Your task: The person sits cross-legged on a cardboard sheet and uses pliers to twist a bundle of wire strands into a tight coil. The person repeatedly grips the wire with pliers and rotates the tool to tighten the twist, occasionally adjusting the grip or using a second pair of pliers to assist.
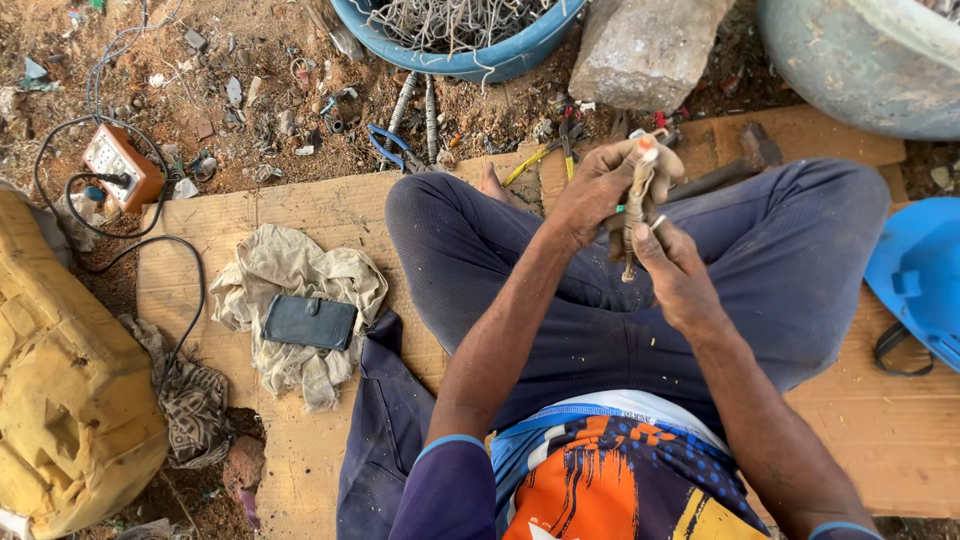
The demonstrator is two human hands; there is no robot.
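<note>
I sit cross-legged on a sheet of cardboard (300, 210). My left hand (600, 190) grips a short, dirty, rope-like cable piece (634, 215) upright, wrapped in a scrap of cloth, with an orange tip at its top. My right hand (680, 270) is just below and to the right, its fingers pinched at the lower end of the cable piece, with a small pale object between them. Both hands are above my knees in dark trousers.
A dark wallet (310, 322) lies on a crumpled rag (290, 275) at my left. Blue-handled pliers (395, 148) and yellow-handled cutters (540, 160) lie ahead, below a blue basin of wire (460, 35). A stone block (640, 50), socket box (125, 165), yellow canister (70, 380), blue helmet (920, 275).
</note>
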